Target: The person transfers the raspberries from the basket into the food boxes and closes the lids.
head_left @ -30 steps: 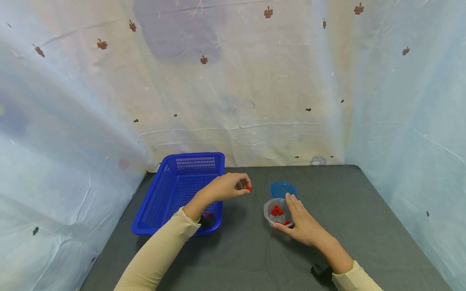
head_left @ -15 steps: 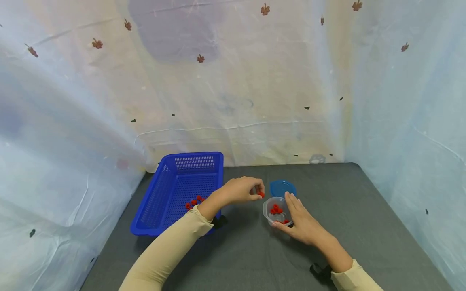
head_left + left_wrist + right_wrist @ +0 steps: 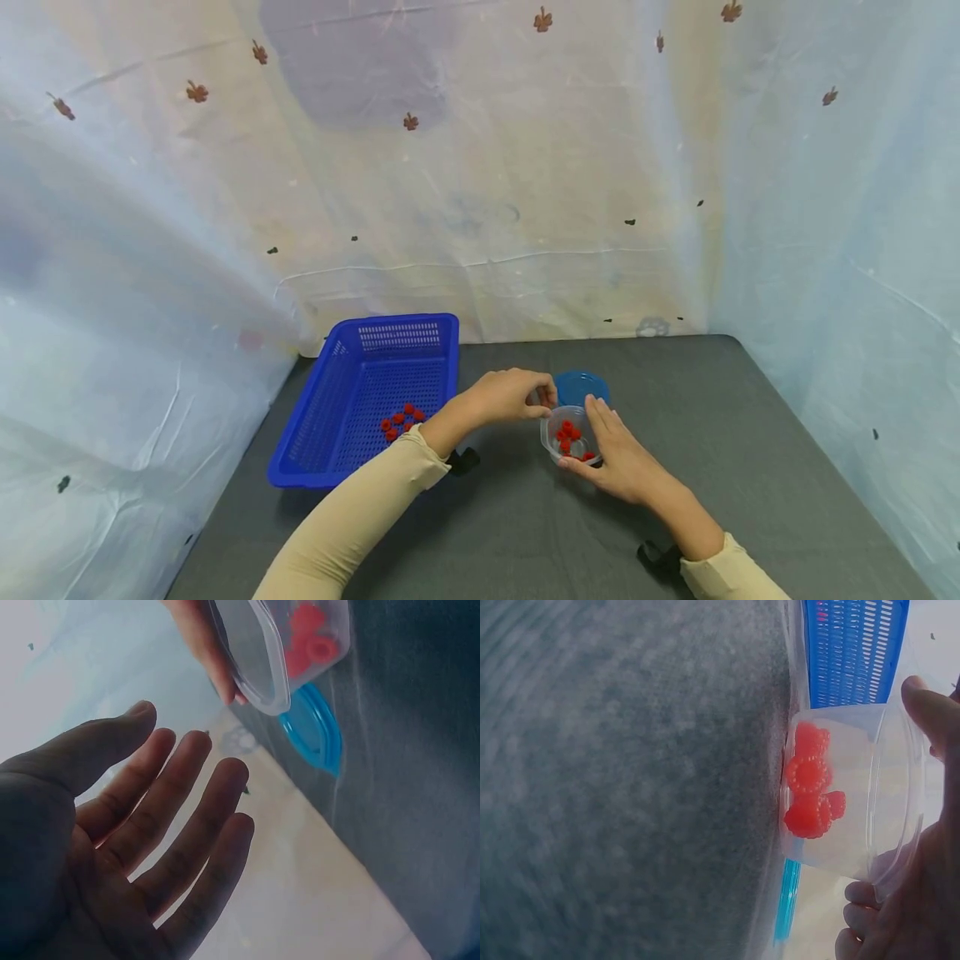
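My left hand (image 3: 517, 395) hovers at the left rim of a clear plastic container (image 3: 550, 442). In the left wrist view its fingers (image 3: 217, 802) are spread, with nothing between them. My right hand (image 3: 618, 454) holds the container from the right, thumb on the near rim and fingers along the far side. Several red raspberries (image 3: 810, 776) lie on the container's bottom, seen through its wall in the right wrist view. The blue lid (image 3: 582, 387) lies flat on the table just behind the container.
A blue slotted basket (image 3: 360, 333) stands on the left of the dark cloth-covered table (image 3: 517, 533). Several more raspberries (image 3: 398, 418) lie in its near right part, some partly behind my left forearm. A pale patterned curtain (image 3: 480, 192) hangs behind.
My left hand has moved right from the basket side to the container and let go of a raspberry, which now lies inside. My right hand and the container stay in place.
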A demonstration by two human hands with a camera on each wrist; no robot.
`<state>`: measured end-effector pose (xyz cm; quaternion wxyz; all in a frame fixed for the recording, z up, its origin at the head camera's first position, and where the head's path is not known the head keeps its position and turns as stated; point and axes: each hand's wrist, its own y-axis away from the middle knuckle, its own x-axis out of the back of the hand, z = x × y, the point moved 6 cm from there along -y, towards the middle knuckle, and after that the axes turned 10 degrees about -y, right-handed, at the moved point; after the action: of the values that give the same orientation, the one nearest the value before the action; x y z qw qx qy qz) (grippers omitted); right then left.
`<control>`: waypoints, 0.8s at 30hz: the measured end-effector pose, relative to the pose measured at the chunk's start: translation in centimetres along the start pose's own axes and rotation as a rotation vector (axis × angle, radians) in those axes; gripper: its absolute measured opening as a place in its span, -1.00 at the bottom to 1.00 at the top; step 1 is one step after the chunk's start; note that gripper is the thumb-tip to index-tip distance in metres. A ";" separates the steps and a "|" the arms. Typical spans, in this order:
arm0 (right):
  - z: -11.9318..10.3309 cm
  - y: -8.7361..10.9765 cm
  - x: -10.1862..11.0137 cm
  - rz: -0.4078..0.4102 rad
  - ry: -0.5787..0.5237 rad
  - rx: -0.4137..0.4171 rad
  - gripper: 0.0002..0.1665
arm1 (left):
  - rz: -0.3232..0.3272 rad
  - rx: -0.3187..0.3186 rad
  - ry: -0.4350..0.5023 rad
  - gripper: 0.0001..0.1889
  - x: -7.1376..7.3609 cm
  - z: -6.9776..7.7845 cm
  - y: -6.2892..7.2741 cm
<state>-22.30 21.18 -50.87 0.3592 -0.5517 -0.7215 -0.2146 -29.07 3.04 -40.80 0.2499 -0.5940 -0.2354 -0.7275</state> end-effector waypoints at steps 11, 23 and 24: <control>-0.4 0.0 0.1 0.003 0.009 -0.003 0.47 | 0.034 0.098 0.064 -0.86 1.9 -3.8 2.2; -0.6 0.0 0.1 0.006 0.018 0.010 0.46 | 0.052 0.195 0.154 -0.85 2.8 -7.8 4.7; -0.6 0.0 0.1 0.006 0.015 0.011 0.46 | 0.052 0.206 0.163 -0.84 2.8 -8.1 5.0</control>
<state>-22.11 20.84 -50.41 0.3682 -0.5503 -0.7184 -0.2134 -32.41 -6.19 -39.32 0.3469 -0.5100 -0.2723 -0.7385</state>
